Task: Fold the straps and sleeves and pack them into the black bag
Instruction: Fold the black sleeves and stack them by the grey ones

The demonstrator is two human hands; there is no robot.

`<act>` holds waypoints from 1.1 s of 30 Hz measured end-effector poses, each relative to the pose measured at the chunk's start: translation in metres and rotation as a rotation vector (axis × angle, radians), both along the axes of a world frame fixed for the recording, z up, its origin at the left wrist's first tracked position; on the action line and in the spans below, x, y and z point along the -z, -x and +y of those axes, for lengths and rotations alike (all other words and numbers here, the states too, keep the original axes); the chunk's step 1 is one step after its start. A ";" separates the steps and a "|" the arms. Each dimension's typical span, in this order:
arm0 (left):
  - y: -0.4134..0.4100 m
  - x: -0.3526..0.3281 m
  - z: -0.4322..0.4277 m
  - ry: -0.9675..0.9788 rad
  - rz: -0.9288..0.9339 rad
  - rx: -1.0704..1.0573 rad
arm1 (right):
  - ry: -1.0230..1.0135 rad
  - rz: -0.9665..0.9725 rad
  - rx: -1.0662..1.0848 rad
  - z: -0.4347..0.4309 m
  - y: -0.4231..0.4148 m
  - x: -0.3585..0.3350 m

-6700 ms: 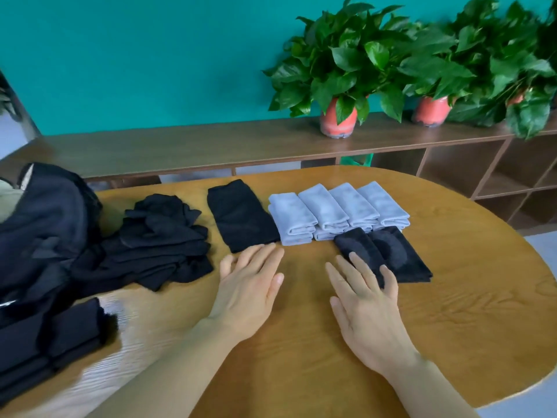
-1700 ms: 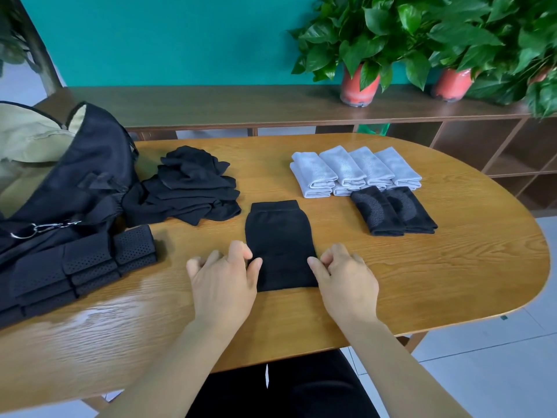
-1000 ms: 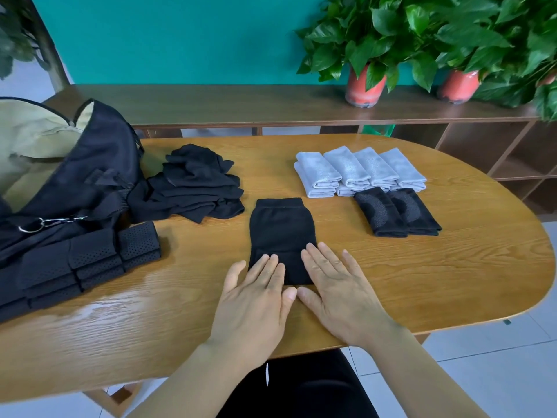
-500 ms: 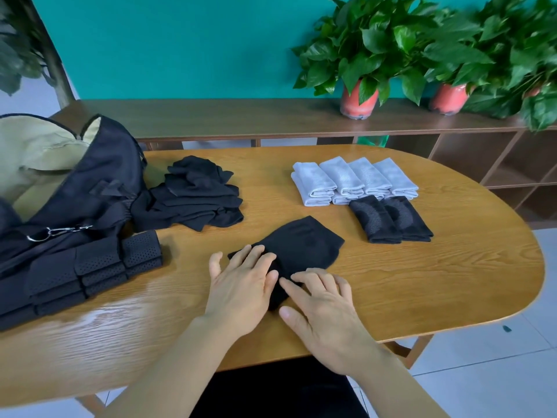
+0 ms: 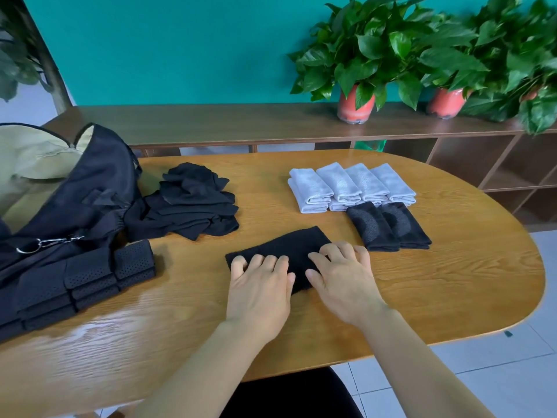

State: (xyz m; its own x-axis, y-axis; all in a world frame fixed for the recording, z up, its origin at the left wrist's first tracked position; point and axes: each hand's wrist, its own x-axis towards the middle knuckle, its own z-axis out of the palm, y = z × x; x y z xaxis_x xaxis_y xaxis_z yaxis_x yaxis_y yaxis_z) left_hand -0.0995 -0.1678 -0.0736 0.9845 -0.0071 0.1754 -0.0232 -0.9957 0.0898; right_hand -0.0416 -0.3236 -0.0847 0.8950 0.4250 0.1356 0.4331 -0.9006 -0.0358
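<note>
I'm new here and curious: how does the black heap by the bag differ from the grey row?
The heap is black; the row is pale grey. The heap is loose and crumpled; the row is neatly folded, pieces side by side. The heap lies left, by the bag; the row lies farther right. Both are cloth on the table.

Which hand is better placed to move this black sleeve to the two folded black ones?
Right. The right hand holds the end of the black sleeve nearest the folded black pair; the left hand holds the far end.
</note>
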 end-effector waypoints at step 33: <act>-0.001 0.028 0.056 0.042 -0.126 0.170 | -0.107 -0.136 0.060 -0.010 0.058 0.013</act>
State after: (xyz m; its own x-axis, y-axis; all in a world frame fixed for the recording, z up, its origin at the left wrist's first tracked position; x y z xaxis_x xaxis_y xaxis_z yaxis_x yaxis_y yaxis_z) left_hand -0.0985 -0.1117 -0.1012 0.9401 -0.1610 0.3006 -0.2039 -0.9719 0.1174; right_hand -0.0994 -0.3333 -0.0973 0.8885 0.3484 0.2986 0.3865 -0.9190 -0.0778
